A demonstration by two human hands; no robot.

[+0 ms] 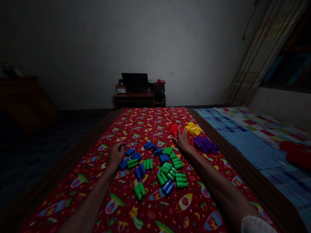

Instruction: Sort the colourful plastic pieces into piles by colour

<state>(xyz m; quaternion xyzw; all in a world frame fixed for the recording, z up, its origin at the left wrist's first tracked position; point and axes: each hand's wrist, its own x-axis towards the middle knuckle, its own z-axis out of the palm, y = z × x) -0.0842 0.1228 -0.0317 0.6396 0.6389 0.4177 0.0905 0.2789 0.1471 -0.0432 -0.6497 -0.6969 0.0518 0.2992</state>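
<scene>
My right hand (183,141) reaches over the right side of the red cloth, fingers stretched out against the near edge of the red plastic block pile (174,129). Just beyond it lies a pile of yellow blocks (193,128); purple blocks (206,144) are heaped to its right. On the left, my left hand (117,153) rests on the cloth with loosely curled fingers and a gap at the thumb, nothing visible in it. Beside it is a blue block (130,151). Blue and green blocks (166,168) lie scattered and mixed between my forearms.
A red patterned cloth (150,213) covers the long table, which has brown side edges (243,168). To the right is a surface with blue plaid cloth (233,139). A desk with a dark monitor (135,81) stands against the far wall. The room is dim.
</scene>
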